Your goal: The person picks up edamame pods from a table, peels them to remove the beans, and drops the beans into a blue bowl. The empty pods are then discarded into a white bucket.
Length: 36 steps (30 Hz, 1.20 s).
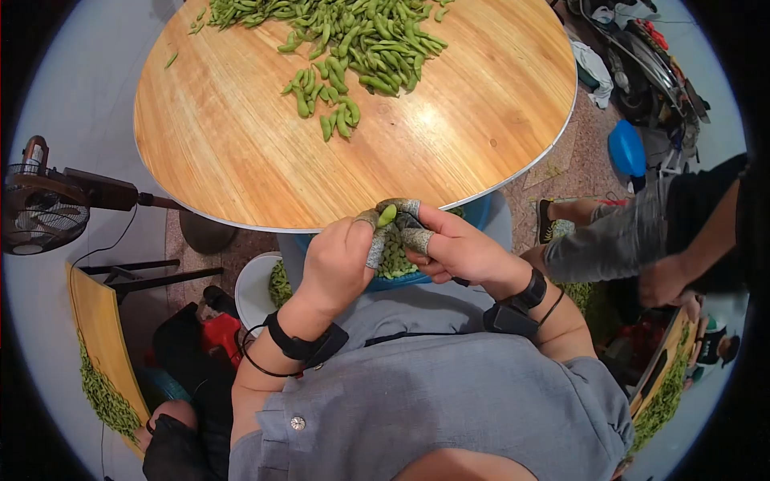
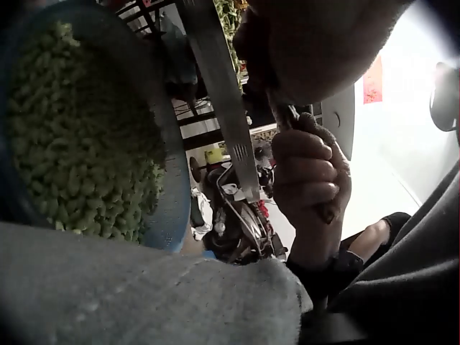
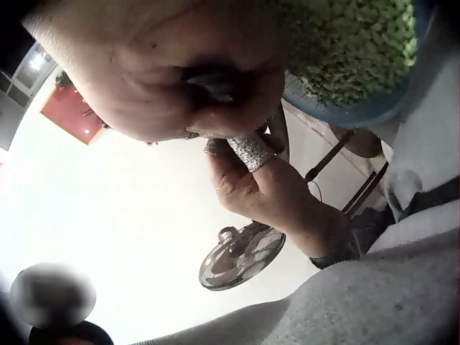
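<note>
Near twelve o'clock from the grey shirt [image 1: 449, 385], a green pod [image 1: 387, 215], its long axis running seven to one o'clock, sits pinched between curled fingers of the left hand [image 1: 338, 255] and right hand [image 1: 459, 250], seemingly nearer the left.

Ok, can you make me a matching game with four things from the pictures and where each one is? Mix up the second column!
Things:
1. Single pod
2. Big pod pile
3. Blue tub
4. Fan

Places:
A. On top of the round wooden table
B. At the left side of the head view, off the table
C. At the fingertips of the hands
D. Lower than the hands, with green beans inside

Right pairs: 1-C, 2-A, 3-D, 4-B
</note>
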### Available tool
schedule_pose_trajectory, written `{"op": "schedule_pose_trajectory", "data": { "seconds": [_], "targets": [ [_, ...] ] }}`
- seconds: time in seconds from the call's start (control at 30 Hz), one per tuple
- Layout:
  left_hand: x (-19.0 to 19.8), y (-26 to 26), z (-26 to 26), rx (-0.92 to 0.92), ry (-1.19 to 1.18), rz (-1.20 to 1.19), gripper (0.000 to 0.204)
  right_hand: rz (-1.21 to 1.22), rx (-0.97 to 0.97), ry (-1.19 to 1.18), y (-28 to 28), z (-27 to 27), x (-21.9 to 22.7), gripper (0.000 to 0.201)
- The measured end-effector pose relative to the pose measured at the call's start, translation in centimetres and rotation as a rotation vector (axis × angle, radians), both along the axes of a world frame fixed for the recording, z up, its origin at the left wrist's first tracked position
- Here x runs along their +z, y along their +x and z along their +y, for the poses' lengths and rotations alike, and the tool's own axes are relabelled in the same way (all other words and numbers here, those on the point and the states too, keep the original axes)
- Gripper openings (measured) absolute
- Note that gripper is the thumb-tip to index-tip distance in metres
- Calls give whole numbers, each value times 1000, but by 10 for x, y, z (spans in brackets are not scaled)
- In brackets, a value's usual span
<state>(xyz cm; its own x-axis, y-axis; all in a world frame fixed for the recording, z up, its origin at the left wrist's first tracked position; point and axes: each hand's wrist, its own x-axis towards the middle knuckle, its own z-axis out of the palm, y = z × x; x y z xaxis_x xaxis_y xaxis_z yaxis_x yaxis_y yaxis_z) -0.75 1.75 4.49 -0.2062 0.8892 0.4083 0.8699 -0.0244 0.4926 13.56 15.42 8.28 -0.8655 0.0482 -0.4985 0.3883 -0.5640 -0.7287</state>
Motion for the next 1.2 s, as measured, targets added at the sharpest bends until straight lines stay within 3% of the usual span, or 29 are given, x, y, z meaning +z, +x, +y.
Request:
{"op": "schedule_pose_trajectory", "data": {
  "seconds": [0.1,0.17,0.27,0.33,0.37,0.4,0.47,0.57,0.63,0.8,0.93,1.0,1.03,1.1,1.2],
  "targets": [
    [-7,4,-3,41,31,-67,11,11,24,50,5,0,-4,38],
    [-3,6,-10,17,-332,-1270,10,16,27,50,12,2,-9,37],
    [-14,7,-18,-15,-409,-1242,12,31,169,232,19,3,-31,30],
    [-33,12,-24,-49,-404,-1108,11,284,-125,847,19,-7,-54,22],
    [-38,14,-26,-85,-396,-970,10,286,-127,849,19,-8,-55,22],
    [-34,17,-25,-106,-449,-851,10,239,-14,1032,18,-7,-54,22],
    [-37,17,-25,-165,-546,-922,10,259,104,1294,14,-8,-64,25],
    [-39,15,-25,-195,-635,-1113,9,303,158,1310,14,-5,-72,26],
    [-43,18,-24,-182,-632,-1079,10,268,252,1333,14,-7,-73,28],
    [-63,20,-15,-117,-608,-938,13,192,271,1423,8,-18,-84,28],
    [-64,14,-10,-72,-664,-998,14,71,332,1434,3,-9,-84,23],
    [-62,8,-15,-9,-632,-711,17,12,369,1449,5,0,-89,21],
    [-66,2,-21,-7,-632,-713,17,72,286,1524,9,8,-99,22],
    [-78,-13,-37,83,-569,-496,22,203,134,1587,11,17,-99,22],
    [-78,-32,-70,327,-587,-342,26,89,300,1559,19,18,-84,19]
  ]
}}
